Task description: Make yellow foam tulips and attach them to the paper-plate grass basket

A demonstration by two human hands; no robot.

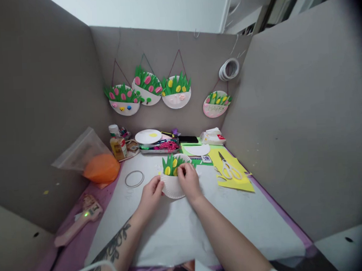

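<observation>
In the head view, a paper plate basket (173, 188) with green paper grass (165, 165) and yellow paper tulips (167, 171) is held upright on the white sheet. My left hand (152, 191) grips its left rim, thumb in front. The fingers of my right hand (189, 179) are pinched together over the right part of the grass, close to the tulips. Whatever lies between those fingertips is hidden. Behind my right hand, part of the grass and the plate's right side are covered.
Scissors (229, 170) lie on yellow paper (244, 184) at right. At left are a lit glue gun (79, 222), a bag with orange contents (100, 168), a glue bottle (118, 146) and a thin ring (134, 178). Behind stands a tray (157, 150). Finished baskets (176, 99) hang above.
</observation>
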